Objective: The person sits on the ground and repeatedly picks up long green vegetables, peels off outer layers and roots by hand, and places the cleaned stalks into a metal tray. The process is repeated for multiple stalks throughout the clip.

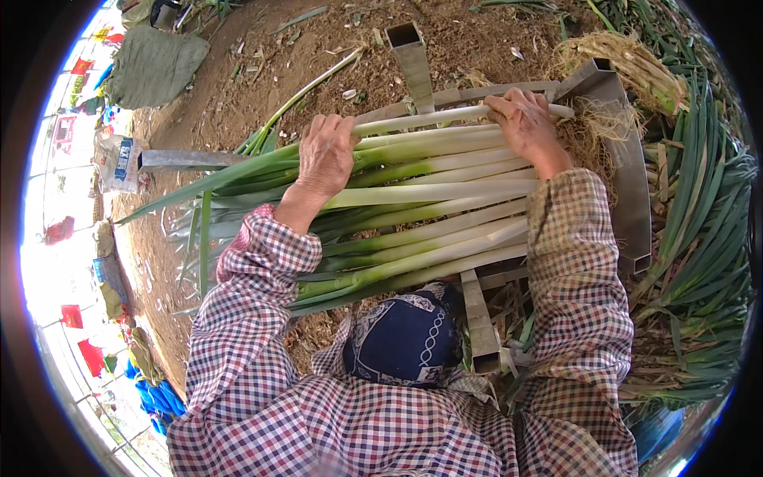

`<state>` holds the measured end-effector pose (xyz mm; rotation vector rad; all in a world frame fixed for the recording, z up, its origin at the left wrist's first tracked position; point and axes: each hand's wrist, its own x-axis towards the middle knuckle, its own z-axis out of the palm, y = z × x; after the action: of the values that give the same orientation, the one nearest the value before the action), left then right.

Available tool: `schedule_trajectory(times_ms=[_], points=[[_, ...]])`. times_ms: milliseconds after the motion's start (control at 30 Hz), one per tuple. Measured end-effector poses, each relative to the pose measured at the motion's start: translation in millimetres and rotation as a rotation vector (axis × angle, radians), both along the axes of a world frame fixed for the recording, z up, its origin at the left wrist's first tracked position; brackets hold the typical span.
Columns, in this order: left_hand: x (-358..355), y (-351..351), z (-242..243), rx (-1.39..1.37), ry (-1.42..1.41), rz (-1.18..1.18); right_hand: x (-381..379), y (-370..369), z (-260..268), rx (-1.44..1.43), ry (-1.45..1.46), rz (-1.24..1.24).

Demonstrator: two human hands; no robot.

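Observation:
Several long leeks or Welsh onions (417, 197) lie side by side across a metal frame (417, 74), green leaves to the left and white shanks with roots to the right. Along the far edge of this row runs one white stalk (417, 121). My right hand (524, 122) grips it close to its root end, thumb and fingers around the shank. Further left, my left hand (326, 152) is closed around the same stalk where the white part meets the green leaves. Tangled pale roots (590, 143) hang by the frame's upright end plate (632, 185).
Heaped leeks (697, 238) cover the ground on the right, with a rooted bundle (626, 65) at the top. A loose stalk (304, 92) lies on the soil beyond the frame. At left are a green cloth sack (156, 67), a plastic bag (116, 161) and a projecting metal tube (185, 159).

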<state>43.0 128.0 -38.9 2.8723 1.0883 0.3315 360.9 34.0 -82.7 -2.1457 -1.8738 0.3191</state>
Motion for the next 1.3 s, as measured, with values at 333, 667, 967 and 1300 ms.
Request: schedule_trajectory(times_ms=[333, 667, 967, 1300], points=[[13.7, -7.5, -12.2, -0.217, 0.100, 0.116, -1.9, -15.8, -18.6, 0.189, -0.059, -0.018], [19.0, 24.7, -29.8, -0.610, 0.171, 0.122, 6.5, 0.9, -34.1, 0.005, -0.028, 0.021], [8.7, 40.6, -50.6, -0.432, 0.203, 0.087, -5.2, 7.2, -34.5, -0.204, 0.154, -0.150], [8.2, 92.0, -85.5, -0.336, 0.063, -0.223, -97.6, -261.3, 8.7, 0.637, 0.232, -0.233]])
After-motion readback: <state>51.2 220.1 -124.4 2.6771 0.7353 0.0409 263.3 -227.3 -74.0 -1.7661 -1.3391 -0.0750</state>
